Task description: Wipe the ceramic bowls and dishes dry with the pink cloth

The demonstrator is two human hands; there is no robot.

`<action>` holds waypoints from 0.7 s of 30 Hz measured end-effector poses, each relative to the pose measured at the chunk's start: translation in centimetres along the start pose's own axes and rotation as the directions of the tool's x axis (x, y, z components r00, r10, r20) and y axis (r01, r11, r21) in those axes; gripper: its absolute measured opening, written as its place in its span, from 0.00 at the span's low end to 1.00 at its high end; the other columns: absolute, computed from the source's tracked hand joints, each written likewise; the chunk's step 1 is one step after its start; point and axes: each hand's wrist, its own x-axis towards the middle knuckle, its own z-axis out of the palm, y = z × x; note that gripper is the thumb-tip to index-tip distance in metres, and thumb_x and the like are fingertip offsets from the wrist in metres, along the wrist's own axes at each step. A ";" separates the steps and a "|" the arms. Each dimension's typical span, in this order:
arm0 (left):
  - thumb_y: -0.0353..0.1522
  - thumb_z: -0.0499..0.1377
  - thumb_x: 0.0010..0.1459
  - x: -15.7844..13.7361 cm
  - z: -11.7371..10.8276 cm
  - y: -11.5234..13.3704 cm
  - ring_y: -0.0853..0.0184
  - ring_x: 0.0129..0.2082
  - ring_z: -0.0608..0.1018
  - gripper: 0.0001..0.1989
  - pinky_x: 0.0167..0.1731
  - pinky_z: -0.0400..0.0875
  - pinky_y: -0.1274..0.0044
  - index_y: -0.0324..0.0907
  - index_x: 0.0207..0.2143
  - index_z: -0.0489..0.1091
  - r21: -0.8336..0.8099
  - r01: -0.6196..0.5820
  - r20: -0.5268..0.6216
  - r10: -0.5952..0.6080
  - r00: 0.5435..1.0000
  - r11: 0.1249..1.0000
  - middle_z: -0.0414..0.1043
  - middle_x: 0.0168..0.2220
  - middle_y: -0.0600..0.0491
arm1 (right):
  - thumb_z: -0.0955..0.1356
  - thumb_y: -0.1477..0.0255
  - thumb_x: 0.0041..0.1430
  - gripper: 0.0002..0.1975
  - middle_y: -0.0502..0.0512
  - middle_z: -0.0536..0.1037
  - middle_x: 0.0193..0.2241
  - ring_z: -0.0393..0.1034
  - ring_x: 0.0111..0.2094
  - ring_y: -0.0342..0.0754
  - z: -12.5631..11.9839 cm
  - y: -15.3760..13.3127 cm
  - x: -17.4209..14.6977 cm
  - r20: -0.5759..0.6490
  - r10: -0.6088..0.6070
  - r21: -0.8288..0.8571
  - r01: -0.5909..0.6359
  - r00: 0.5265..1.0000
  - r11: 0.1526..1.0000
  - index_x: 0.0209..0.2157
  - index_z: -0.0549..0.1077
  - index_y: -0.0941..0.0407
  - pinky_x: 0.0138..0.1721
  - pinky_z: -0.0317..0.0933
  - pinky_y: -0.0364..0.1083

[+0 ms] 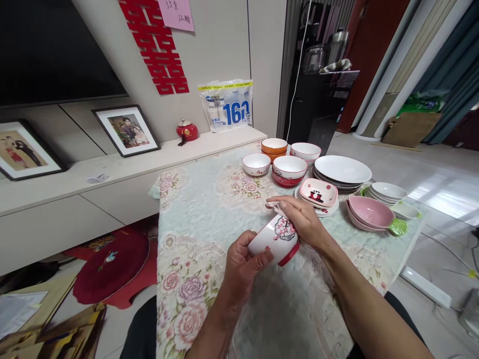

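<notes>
My left hand [245, 254] curls round the bowl [271, 240] above the surface [202, 199]; my right hand [303, 219] pinches a cloth [275, 205] at its rim. Left of them the surface lies open to its edge, shelf [172, 155] beyond; dishes [340, 170] crowd ahead rightward.

The scene is viewed by a single camera, worn on the head and directed forward and downward. The left hand [245, 255] and the right hand [305, 222] are seen closely; the worktop [198, 199] and the farther wall [220, 45] are also included.
</notes>
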 end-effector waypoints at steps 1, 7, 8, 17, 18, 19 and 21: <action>0.34 0.73 0.42 0.0 0.0 0.1 0.71 0.25 0.70 0.15 0.27 0.63 0.80 0.40 0.28 0.70 -0.037 0.006 -0.004 -0.006 1.000 0.999 0.73 0.25 0.56 | 0.61 0.61 0.67 0.18 0.57 0.82 0.39 0.76 0.41 0.52 -0.2 0.8 0.1 0.015 0.119 0.113 -0.120 0.993 0.986 0.43 0.79 0.56 0.44 0.69 0.51; 0.32 0.73 0.43 0.0 0.2 0.3 0.69 0.28 0.74 0.15 0.30 0.66 0.78 0.40 0.31 0.72 -0.207 0.053 0.057 -0.042 0.997 0.977 0.76 0.29 0.54 | 0.64 0.51 0.60 0.23 0.52 0.75 0.21 0.67 0.23 0.47 -0.6 2.3 -0.1 0.000 0.345 0.302 -0.329 0.938 0.895 0.24 0.74 0.55 0.25 0.60 0.45; 0.33 0.72 0.44 0.0 0.2 0.2 0.69 0.28 0.73 0.15 0.30 0.66 0.78 0.40 0.33 0.73 -0.205 0.060 0.081 -0.044 0.996 0.977 0.76 0.29 0.54 | 0.64 0.51 0.60 0.23 0.50 0.73 0.19 0.64 0.21 0.46 -0.7 2.1 -0.1 0.006 0.348 0.292 -0.334 0.937 0.896 0.23 0.72 0.55 0.23 0.57 0.45; 0.38 0.71 0.47 0.1 -0.2 0.3 0.71 0.26 0.67 0.16 0.27 0.59 0.79 0.39 0.29 0.70 0.174 0.054 0.122 -0.076 0.990 0.983 0.69 0.25 0.55 | 0.64 0.61 0.64 0.21 0.46 0.63 0.19 0.55 0.22 0.41 -1.8 -0.8 -0.2 0.122 0.067 -0.066 -0.059 0.990 0.996 0.19 0.63 0.56 0.25 0.48 0.43; 0.38 0.71 0.47 0.0 -0.1 0.4 0.72 0.26 0.66 0.16 0.27 0.58 0.79 0.39 0.29 0.69 0.195 0.056 0.120 -0.080 0.990 0.979 0.68 0.25 0.56 | 0.62 0.63 0.66 0.21 0.46 0.63 0.19 0.55 0.22 0.41 -1.7 -1.1 -0.1 0.147 0.017 -0.142 0.004 0.989 0.990 0.20 0.63 0.56 0.26 0.49 0.43; 0.38 0.71 0.47 -0.1 0.0 0.5 0.72 0.25 0.66 0.16 0.26 0.58 0.79 0.40 0.29 0.69 0.195 0.056 0.117 -0.080 0.990 0.979 0.68 0.25 0.57 | 0.61 0.64 0.67 0.20 0.46 0.64 0.20 0.57 0.22 0.41 -1.5 -1.4 -0.1 0.162 -0.019 -0.203 0.052 0.987 0.978 0.21 0.64 0.56 0.26 0.50 0.43; 0.38 0.71 0.47 -0.2 0.1 0.6 0.72 0.24 0.66 0.15 0.26 0.57 0.79 0.40 0.29 0.69 0.178 0.044 0.101 -0.063 0.993 0.983 0.67 0.24 0.57 | 0.59 0.66 0.69 0.19 0.48 0.70 0.23 0.62 0.25 0.42 -0.8 -2.2 -0.3 0.181 -0.056 -0.301 0.109 0.982 0.947 0.24 0.68 0.56 0.28 0.53 0.43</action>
